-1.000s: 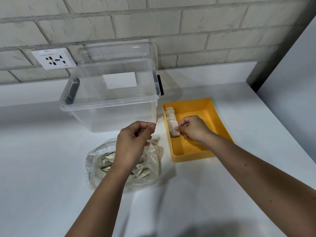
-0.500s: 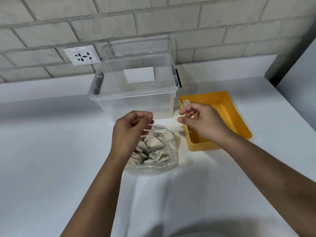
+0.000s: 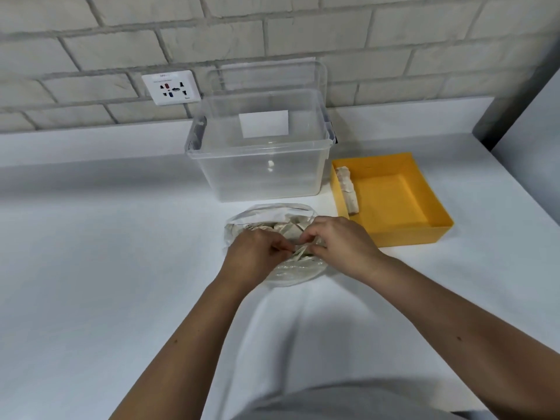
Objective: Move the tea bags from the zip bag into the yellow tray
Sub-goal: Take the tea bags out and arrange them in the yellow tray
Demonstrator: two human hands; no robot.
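**A:** Which surface do we identify as the support?

**B:** We identify a white counter (image 3: 91, 268). It meets a brick wall (image 3: 272, 34) at the rear.

**A:** Which items do we find directly on it?

**B:** We find three:
- A clear plastic box (image 3: 263, 183) stands at the rear.
- A yellow tray (image 3: 409, 237) sits just beside the box, on its right.
- A zip bag (image 3: 272, 212) lies in front of the box, near both.

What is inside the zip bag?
Pale tea bags show through the clear zip bag. The left hand and right hand pinch it and cover its middle, so their number cannot be seen.
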